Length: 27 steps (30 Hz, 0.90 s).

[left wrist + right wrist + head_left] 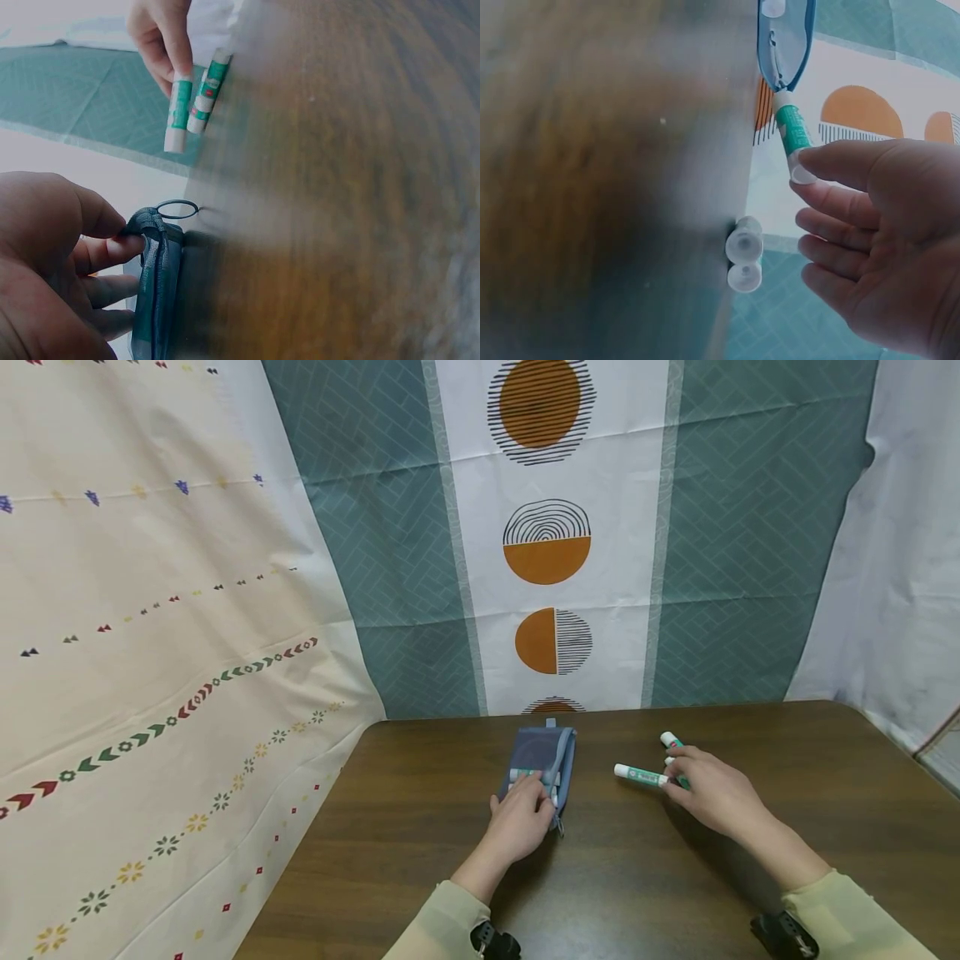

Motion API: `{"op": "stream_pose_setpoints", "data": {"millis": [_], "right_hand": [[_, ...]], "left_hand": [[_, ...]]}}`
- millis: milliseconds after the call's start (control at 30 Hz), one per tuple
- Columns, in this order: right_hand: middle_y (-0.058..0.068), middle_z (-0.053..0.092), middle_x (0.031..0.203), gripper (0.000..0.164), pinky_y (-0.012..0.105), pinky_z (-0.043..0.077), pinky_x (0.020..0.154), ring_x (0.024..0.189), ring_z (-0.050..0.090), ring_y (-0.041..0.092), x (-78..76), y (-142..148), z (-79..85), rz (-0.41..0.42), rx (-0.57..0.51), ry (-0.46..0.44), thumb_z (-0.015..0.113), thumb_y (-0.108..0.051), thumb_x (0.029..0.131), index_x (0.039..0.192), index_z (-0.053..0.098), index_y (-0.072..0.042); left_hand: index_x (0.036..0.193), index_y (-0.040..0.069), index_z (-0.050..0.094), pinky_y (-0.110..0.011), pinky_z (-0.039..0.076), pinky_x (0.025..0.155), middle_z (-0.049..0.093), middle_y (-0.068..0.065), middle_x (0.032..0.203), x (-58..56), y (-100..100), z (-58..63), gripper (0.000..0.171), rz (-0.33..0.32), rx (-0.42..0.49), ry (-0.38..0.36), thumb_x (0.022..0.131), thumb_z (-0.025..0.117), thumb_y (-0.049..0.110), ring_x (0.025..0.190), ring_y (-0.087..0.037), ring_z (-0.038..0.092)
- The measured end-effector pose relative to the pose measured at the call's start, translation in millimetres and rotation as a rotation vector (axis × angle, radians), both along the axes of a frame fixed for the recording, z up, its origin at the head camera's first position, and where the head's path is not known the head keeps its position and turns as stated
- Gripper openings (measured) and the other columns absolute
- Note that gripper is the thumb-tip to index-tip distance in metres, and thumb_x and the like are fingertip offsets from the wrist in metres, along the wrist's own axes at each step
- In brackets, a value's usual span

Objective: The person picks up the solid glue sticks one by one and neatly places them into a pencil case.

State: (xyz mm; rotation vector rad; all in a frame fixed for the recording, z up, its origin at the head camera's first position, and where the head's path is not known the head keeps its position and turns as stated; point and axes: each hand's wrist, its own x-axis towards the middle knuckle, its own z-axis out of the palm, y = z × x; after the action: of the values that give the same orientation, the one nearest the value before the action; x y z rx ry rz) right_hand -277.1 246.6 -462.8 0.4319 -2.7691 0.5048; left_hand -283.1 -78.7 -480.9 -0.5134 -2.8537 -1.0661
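Observation:
A blue zippered pencil case (pixel 534 745) with a see-through top lies on the table, and white and green tubes show inside it. My left hand (pixel 519 822) pinches its near end between thumb and index finger, beside the zipper and a metal ring (pixel 178 209). To the right, my right hand (pixel 720 793) holds a green and white glue stick (pixel 793 131) by one end, between thumb and index finger. The stick's other end points toward the case. Two more glue sticks (pixel 210 84) lie side by side on the table, partly hidden by the right hand in the head view.
The brown wooden table (pixel 420 793) has a rounded far right corner. Behind it hangs a green and white cloth (pixel 615 635) with orange circles. A cream patterned cloth (pixel 150 677) hangs along the left side.

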Motion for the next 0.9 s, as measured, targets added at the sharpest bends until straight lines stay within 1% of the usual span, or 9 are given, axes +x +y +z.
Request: {"op": "stream_pose_setpoints", "data": {"millis": [167,433,633,800,900], "right_hand": [[0.026,0.069,0.14,0.01,0.044,0.053,0.067,0.127,0.067,0.049,-2.2,-5,1.1,0.005,-0.016,-0.003,0.083,-0.018,0.094,0.091,0.074,-0.017],[0.024,0.069,0.142,0.01,0.048,0.056,0.073,0.134,0.062,0.051,-9.0,-14,5.1,0.026,-0.04,-0.009,0.084,-0.019,0.095,0.094,0.074,-0.015],[0.024,0.068,0.143,0.01,0.054,0.058,0.079,0.129,0.066,0.049,-15.7,-23,6.5,0.046,-0.055,-0.036,0.084,-0.021,0.096,0.096,0.076,-0.014],[0.023,0.067,0.143,0.01,0.055,0.058,0.078,0.127,0.067,0.048,-21.2,-30,6.8,0.047,-0.074,-0.054,0.084,-0.021,0.096,0.093,0.075,-0.016],[0.022,0.068,0.143,0.009,0.054,0.058,0.078,0.126,0.068,0.045,-25.3,-36,6.0,0.049,-0.089,-0.063,0.083,-0.021,0.096,0.094,0.076,-0.017]], "left_hand": [[0.082,0.019,0.057,-0.091,0.015,0.114,0.056,-0.013,0.164,-0.4,0,-0.8,0.024,0.0,-0.002,-0.002,0.105,0.058,0.014,0.16,-0.038,0.041],[0.081,0.019,0.057,-0.091,0.015,0.114,0.055,-0.014,0.164,0.3,0,-1.2,0.025,-0.005,0.004,0.003,0.106,0.058,0.014,0.159,-0.039,0.041],[0.082,0.019,0.058,-0.092,0.015,0.113,0.056,-0.015,0.164,1.8,0,-1.3,0.024,-0.008,0.01,0.006,0.105,0.058,0.013,0.159,-0.041,0.041],[0.083,0.019,0.058,-0.092,0.016,0.113,0.056,-0.015,0.163,1.4,0,-0.9,0.023,-0.002,0.004,0.008,0.105,0.059,0.014,0.159,-0.04,0.042],[0.083,0.019,0.058,-0.091,0.016,0.113,0.056,-0.014,0.164,0.6,0,-0.6,0.023,-0.001,0.002,0.005,0.106,0.059,0.014,0.159,-0.039,0.041]]}}
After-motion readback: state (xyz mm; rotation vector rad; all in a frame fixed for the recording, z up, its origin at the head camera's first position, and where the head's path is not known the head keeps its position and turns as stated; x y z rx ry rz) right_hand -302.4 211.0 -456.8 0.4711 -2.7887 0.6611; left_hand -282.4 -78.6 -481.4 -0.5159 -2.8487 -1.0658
